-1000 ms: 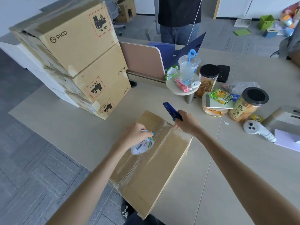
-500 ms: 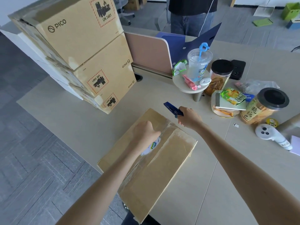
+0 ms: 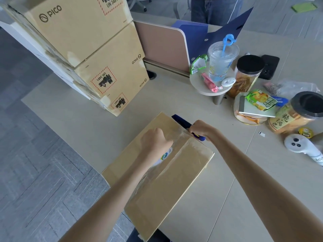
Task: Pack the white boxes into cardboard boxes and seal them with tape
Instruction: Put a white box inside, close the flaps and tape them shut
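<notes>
A closed cardboard box [image 3: 167,189] lies on the table's near edge, with clear tape along its centre seam. My left hand [image 3: 155,142] grips a roll of clear tape [image 3: 165,155] and holds it down on the seam. My right hand [image 3: 203,129] holds a blue utility knife [image 3: 183,124] at the far end of the seam, where the tape is stretched. No white boxes are in sight.
Three taped PICO cartons [image 3: 97,55] are stacked at the far left. On the right are a plastic cup [image 3: 221,62], snack jars [image 3: 295,116], a phone [image 3: 268,66] and a white controller [image 3: 300,147]. A person [image 3: 215,9] stands beyond the table.
My left hand has pushed the tape roll forward along the seam toward the far end. My right hand lowered the knife onto the stretched tape. The camera moved closer.
</notes>
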Demonstrator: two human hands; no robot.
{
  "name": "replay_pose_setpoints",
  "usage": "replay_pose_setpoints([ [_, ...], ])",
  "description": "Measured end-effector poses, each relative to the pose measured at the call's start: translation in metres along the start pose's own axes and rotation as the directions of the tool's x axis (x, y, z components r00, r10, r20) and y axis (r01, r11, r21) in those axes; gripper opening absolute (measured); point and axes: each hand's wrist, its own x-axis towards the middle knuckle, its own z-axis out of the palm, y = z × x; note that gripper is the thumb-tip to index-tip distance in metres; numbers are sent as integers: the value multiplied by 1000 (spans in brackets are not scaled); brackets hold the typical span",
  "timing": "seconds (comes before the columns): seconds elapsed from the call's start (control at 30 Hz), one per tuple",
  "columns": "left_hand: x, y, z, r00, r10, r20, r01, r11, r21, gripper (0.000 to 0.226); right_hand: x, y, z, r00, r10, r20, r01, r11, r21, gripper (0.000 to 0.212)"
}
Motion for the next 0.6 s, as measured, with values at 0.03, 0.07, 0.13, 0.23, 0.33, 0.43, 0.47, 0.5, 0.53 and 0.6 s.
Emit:
replay_pose_setpoints([
  [0.03, 0, 0, 1, 1000, -3, -6, 3, 1000, 3, 45, 3, 1, -2, 999, 17, 32, -18, 1000, 26, 21],
  [0.07, 0, 0, 1, 1000, -6, -6, 6, 1000, 9, 45, 6, 3, -3, 997, 32, 77, -37, 997, 64, 16],
  [0.13, 1, 1, 2, 1000, -7, -3, 7, 1000, 21, 43, 9, 10, -4, 981, 64, 184, -98, 978, 182, 9],
  [0.23, 2, 4, 3, 1000, -14, -2, 14, 999, 45, 41, 13, 22, -3, 962, 95, 257, -168, 944, 283, 17],
  [0.33, 3, 7, 2, 1000, -16, -4, 16, 997, 75, 41, 17, 28, -4, 952, 107, 288, -211, 909, 360, 28],
  [0.43, 2, 6, 2, 1000, -19, -8, 19, 997, 78, 41, 11, 37, -3, 948, 103, 301, -213, 908, 360, 30],
  [0.47, 2, 5, 3, 1000, -17, -10, 18, 996, 84, 41, 8, 40, -2, 951, 78, 298, -185, 919, 349, 24],
  [0.5, 2, 5, 4, 1000, -18, -12, 19, 996, 87, 42, 7, 42, -2, 956, 54, 287, -158, 922, 354, 23],
  [0.53, 3, 5, 4, 1000, -19, -15, 21, 996, 87, 42, 8, 42, -3, 964, 28, 266, -128, 922, 366, 29],
  [0.6, 3, 6, 4, 1000, -21, -10, 22, 996, 91, 42, 15, 37, -8, 990, -28, 140, -24, 932, 361, 45],
])
